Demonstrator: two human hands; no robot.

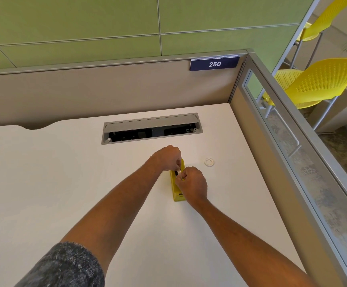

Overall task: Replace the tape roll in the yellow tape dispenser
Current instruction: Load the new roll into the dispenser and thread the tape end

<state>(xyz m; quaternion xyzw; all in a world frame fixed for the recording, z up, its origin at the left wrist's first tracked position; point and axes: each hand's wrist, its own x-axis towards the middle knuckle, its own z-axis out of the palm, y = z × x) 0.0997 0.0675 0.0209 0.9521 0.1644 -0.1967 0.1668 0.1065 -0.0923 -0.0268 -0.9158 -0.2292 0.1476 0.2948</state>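
Note:
A yellow tape dispenser (176,191) lies on the white desk (64,172), its long side pointing away from me. Both hands meet over its middle. My left hand (167,158) covers the far end, fingers curled down into the dispenser's slot. My right hand (192,184) covers the near half and pinches a whitish tape roll (179,173) that sits edge-up in the dark slot. The left fingers touch that roll too. A small white ring, a bare tape core (209,162), lies flat on the desk to the right of the hands.
A grey cable tray (150,127) with its lid open is sunk into the desk beyond the hands. Beige cubicle walls stand at the back and the right, with a "250" sign (214,64). Yellow chairs (317,81) stand outside the partition.

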